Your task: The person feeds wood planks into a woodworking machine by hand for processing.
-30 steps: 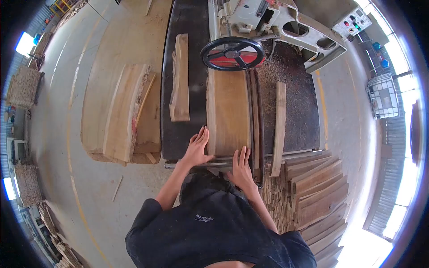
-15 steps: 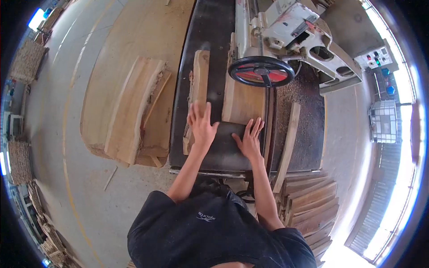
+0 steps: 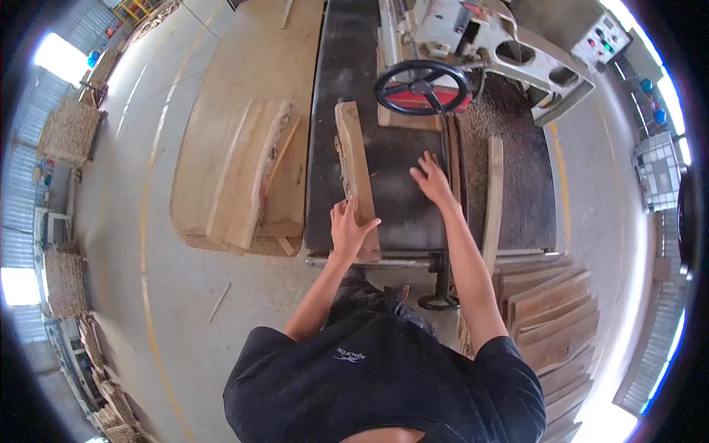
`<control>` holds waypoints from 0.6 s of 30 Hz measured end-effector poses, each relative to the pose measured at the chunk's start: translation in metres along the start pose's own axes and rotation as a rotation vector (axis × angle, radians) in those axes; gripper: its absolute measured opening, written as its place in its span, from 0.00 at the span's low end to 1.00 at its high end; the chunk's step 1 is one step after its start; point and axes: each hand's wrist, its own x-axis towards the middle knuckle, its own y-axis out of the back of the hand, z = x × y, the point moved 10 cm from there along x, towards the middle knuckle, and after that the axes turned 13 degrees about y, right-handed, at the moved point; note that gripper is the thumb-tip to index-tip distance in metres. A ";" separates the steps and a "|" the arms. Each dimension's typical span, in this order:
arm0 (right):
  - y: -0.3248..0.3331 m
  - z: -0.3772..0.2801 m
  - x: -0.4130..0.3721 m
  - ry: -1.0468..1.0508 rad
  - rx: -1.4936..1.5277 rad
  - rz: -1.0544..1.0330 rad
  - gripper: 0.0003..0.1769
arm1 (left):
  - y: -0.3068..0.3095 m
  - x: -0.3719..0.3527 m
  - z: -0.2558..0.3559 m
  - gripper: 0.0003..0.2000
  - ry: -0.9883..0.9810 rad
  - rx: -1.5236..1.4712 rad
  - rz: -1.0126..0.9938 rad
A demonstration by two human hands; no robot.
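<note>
My left hand (image 3: 350,229) straddles the near part of a narrow wooden board (image 3: 357,159), thumb at its right side and fingers at its left. Rough bark runs along the board's left edge. It lies lengthwise on the black machine table (image 3: 402,214). My right hand (image 3: 434,183) is open, fingers apart, over the table beside the brown fence strip (image 3: 453,159), holding nothing. Beyond it, a wider board (image 3: 413,122) lies partly under the machine and its black handwheel (image 3: 422,87), its far part hidden.
Thick slabs (image 3: 247,173) are stacked left of the table. A long strip of wood (image 3: 493,199) lies on the sawdust-covered right side (image 3: 528,199). Several boards (image 3: 554,317) are piled at the lower right. A control box (image 3: 602,40) stands at the upper right.
The wider board has moved forward, away from my right hand. My left hand has come back toward me onto the narrow board, whose angle has turned. The view has shifted.
</note>
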 end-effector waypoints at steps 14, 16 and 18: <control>-0.043 -0.115 -0.281 0.249 -0.324 0.029 0.43 | -0.074 -0.098 0.062 0.46 -0.247 -0.011 -0.120; -0.037 -0.118 -0.285 0.230 -0.311 0.003 0.40 | -0.090 -0.103 0.080 0.40 -0.253 -0.022 -0.173; -0.028 -0.119 -0.290 0.179 -0.327 -0.022 0.40 | -0.106 -0.104 0.096 0.38 -0.270 -0.028 -0.165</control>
